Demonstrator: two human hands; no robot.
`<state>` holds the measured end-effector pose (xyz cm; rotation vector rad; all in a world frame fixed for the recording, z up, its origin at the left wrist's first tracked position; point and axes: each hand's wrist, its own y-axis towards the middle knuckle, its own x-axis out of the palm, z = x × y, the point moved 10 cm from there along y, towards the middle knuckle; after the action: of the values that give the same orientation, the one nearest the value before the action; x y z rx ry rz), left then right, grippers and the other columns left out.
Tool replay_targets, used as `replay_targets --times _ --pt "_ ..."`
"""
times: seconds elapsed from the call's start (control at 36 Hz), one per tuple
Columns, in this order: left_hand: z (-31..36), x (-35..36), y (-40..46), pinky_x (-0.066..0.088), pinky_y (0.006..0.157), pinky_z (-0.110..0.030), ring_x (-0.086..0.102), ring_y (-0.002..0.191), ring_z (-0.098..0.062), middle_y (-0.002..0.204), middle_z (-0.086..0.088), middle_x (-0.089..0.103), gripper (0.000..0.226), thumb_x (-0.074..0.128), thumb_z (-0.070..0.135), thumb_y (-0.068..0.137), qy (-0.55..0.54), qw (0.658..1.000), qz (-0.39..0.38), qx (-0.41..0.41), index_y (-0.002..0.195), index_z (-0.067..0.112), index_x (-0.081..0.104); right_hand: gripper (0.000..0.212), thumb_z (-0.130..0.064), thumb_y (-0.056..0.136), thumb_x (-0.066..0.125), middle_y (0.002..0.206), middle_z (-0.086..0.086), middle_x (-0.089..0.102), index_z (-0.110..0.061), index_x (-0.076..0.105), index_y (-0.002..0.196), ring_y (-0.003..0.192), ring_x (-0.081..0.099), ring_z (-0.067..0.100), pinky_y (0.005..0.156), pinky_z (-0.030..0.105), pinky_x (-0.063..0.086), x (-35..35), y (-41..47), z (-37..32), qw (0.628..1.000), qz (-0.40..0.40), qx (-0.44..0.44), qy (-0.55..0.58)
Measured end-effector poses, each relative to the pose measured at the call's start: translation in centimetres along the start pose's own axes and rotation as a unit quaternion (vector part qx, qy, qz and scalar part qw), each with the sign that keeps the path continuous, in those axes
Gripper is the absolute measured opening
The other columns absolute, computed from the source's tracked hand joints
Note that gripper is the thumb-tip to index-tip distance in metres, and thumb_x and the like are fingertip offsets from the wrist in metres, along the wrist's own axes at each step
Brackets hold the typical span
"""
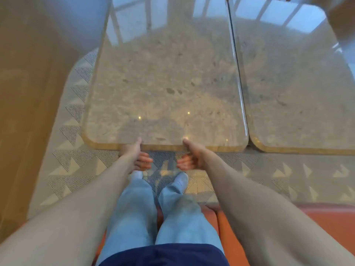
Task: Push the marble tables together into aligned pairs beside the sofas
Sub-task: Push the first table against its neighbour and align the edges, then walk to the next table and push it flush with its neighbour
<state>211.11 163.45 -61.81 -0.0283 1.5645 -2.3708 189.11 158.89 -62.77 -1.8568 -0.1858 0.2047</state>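
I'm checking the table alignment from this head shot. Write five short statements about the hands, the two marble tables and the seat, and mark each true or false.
1. Both hands grip the near edge of the left marble table. True: the left hand and the right hand each have a thumb on top and fingers curled under the edge.
2. The right hand holds the right marble table. False: both hands are on the left one.
3. The two tabletops lie side by side with only a thin seam between them. True.
4. A cup stands on the left table. False: no object shows on its top, only reflections.
5. The person sits on a blue sofa. False: the sofa is orange.
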Motion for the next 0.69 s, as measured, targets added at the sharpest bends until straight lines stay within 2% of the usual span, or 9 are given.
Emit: replay_targets --times 0.03,0.06,0.08,0.17,0.28,0.39,0.5,0.58,0.69 --pt "1.6 -1.3 -0.6 0.055 0.064 -0.035 0.07 0.065 -0.031 0.065 -0.014 0.073 0.047 0.047 0.039 0.102 0.084 0.996 0.026 0.021 0.087 -0.001 0.066 0.05 -0.043 0.103 0.046 0.065 0.017 0.069 0.004 0.059 0.093 0.054 0.07 0.025 0.057 0.033 0.062 -0.1 -0.8 -0.9 0.997 -0.008 0.013 -0.081" --pt "3.8 -2.3 -1.1 0.054 0.06 -0.031 0.068 0.059 -0.029 0.06 -0.013 0.071 0.039 0.05 0.03 0.1 0.131 0.989 0.047 0.049 0.082 0.0 0.067 0.046 -0.037 0.105 0.039 0.057 0.013 0.066 0.0 0.056 0.084 0.046 0.065 0.021 0.048 0.027 0.058 0.2 -1.6 -2.3 0.991 -0.015 0.011 -0.131" --pt "6.2 -3.0 -1.5 0.054 0.057 -0.03 0.068 0.056 -0.027 0.063 -0.013 0.071 0.033 0.051 0.024 0.099 0.143 0.985 0.057 0.073 0.082 0.001 0.067 0.041 -0.032 0.106 0.035 0.055 0.011 0.062 -0.005 0.052 0.08 0.042 0.061 0.018 0.045 0.026 0.053 0.6 -2.5 -4.5 0.987 -0.016 -0.009 -0.157" --pt "14.3 -4.5 -3.9 0.05 0.042 -0.023 0.062 0.04 -0.013 0.078 -0.015 0.065 0.027 0.046 0.021 0.102 0.066 0.983 0.042 0.164 0.088 0.004 0.06 0.031 -0.024 0.107 0.036 0.073 0.01 0.059 -0.011 0.049 0.082 0.055 0.059 0.016 0.055 0.024 0.048 4.0 -5.5 -14.2 0.977 -0.014 -0.159 -0.143" --pt "25.2 -9.5 -9.2 0.049 0.059 -0.026 0.061 0.065 -0.017 0.094 -0.016 0.064 0.019 0.051 0.018 0.101 -0.06 0.937 0.069 0.337 0.1 0.004 0.064 0.023 -0.015 0.104 0.045 0.079 0.011 0.06 -0.012 0.057 0.086 0.066 0.055 0.018 0.057 0.02 0.043 11.8 -13.4 -26.9 0.928 -0.066 -0.365 -0.047" --pt "31.4 -17.0 -14.2 0.051 0.068 -0.029 0.064 0.081 -0.018 0.096 -0.009 0.069 0.023 0.051 0.026 0.102 -0.182 0.877 0.087 0.436 0.1 0.01 0.068 0.021 -0.016 0.101 0.051 0.101 0.019 0.071 -0.006 0.069 0.104 0.09 0.066 0.022 0.08 0.03 0.052 19.4 -21.5 -33.8 0.865 -0.112 -0.49 -0.015" --pt "34.3 -25.1 -17.8 0.052 0.073 -0.031 0.067 0.084 -0.019 0.099 -0.007 0.073 0.026 0.049 0.027 0.102 -0.255 0.822 0.094 0.501 0.095 0.015 0.07 0.021 -0.015 0.101 0.052 0.1 0.015 0.074 -0.006 0.071 0.103 0.094 0.069 0.022 0.088 0.038 0.054 26.8 -26.9 -37.1 0.824 -0.163 -0.542 -0.01" --pt "34.5 -32.5 -19.6 0.053 0.078 -0.035 0.069 0.089 -0.021 0.103 -0.009 0.073 0.028 0.048 0.029 0.1 -0.3 0.782 0.113 0.535 0.098 0.014 0.071 0.022 -0.015 0.102 0.05 0.1 0.013 0.074 -0.006 0.07 0.102 0.094 0.07 0.024 0.091 0.041 0.054 33.8 -29.8 -39.0 0.804 -0.204 -0.559 -0.015" --pt "33.4 -39.6 -20.9 0.054 0.082 -0.036 0.07 0.091 -0.018 0.102 -0.006 0.074 0.028 0.045 0.022 0.104 -0.328 0.753 0.139 0.554 0.099 0.014 0.072 0.024 -0.019 0.101 0.05 0.097 0.009 0.076 -0.013 0.072 0.095 0.098 0.071 0.027 0.092 0.043 0.055 40.8 -31.7 -40.2 0.786 -0.234 -0.572 -0.024"
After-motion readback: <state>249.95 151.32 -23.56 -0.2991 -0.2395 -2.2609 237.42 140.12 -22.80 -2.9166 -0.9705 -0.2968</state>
